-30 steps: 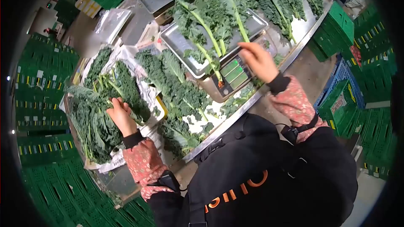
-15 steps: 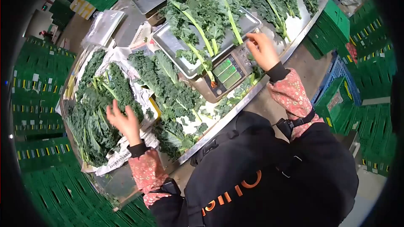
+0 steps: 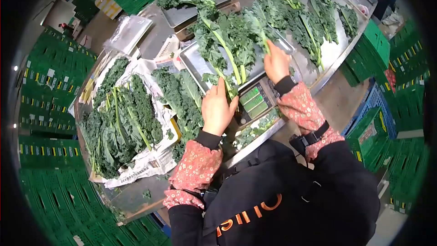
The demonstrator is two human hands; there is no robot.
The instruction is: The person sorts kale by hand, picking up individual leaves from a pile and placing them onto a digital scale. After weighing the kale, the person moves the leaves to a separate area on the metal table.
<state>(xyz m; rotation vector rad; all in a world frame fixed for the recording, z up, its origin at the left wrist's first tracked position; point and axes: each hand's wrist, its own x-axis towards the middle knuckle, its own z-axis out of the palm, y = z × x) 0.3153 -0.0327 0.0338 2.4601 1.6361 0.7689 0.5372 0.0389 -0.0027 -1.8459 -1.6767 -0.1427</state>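
Observation:
My right hand point(image 3: 276, 62) pinches the pale stem of a kale leaf point(image 3: 258, 25) at the tray's right side. At the near left corner of the metal tray point(image 3: 193, 66), my left hand point(image 3: 217, 111) has its fingers and thumb around the lower stalk of another kale leaf point(image 3: 221, 41); the grip is partly hidden. More kale point(image 3: 241, 48) lies on the tray with its cut ends towards me. The tray rests on a scale with a lit green display point(image 3: 254, 101), just right of my left hand.
Kale heaps lie on newspaper point(image 3: 157, 157) at the left and on the table's far right. Behind the scale stands a second metal tray point(image 3: 175, 16), near clear plastic bags point(image 3: 129, 32). Stacked green crates point(image 3: 54, 86) surround the table; a blue crate point(image 3: 371, 109) sits at the right.
My left hand has moved right from the kale heap to the stalk on the tray. My right hand has closed on a kale stem, which now tilts. The view has shifted slightly.

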